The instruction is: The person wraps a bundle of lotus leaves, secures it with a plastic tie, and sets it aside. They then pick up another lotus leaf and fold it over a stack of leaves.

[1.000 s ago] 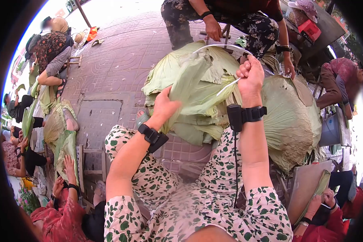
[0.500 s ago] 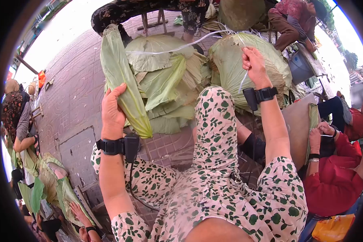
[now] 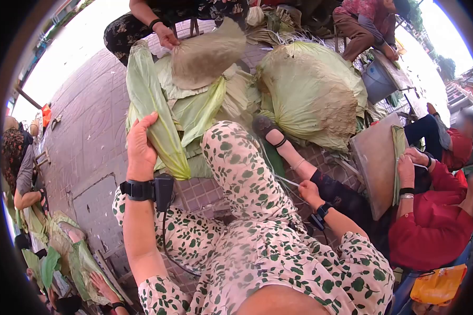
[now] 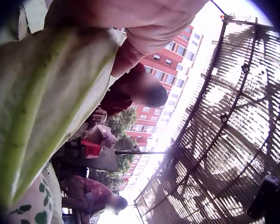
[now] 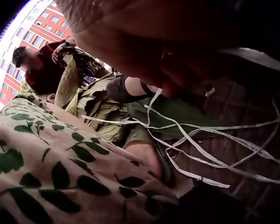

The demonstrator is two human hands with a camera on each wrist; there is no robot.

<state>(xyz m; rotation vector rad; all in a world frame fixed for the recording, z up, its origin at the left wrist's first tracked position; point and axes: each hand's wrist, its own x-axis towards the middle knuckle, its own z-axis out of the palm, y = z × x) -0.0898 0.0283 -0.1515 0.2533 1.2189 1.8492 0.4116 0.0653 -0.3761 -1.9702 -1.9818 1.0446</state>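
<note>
A long folded green leaf bundle (image 3: pixel 151 100) slants in front of the left hand (image 3: pixel 141 145), which grips it with the thumb over its right side. In the left wrist view the leaf (image 4: pixel 42 102) fills the left side, below the fingers. Low beside the right thigh, the right hand (image 3: pixel 310 192) pinches a thin white strip (image 3: pixel 285 180). Several loose white strips (image 5: pixel 196 133) spread below that hand in the right wrist view. Behind the bundle lies a pile of big leaves (image 3: pixel 199 107) on the paving.
Across the pile a seated person's hand (image 3: pixel 166 37) holds a brownish leaf (image 3: pixel 207 55). A large round leaf bundle (image 3: pixel 315 86) stands to the right, near a slanted board (image 3: pixel 377 157) and a blue bucket (image 3: pixel 378 81). People sit on both sides.
The right hand has moved down from above the round bundle to beside the thigh. The left hand still holds the leaf bundle. The person opposite now holds a brownish leaf over the pile.
</note>
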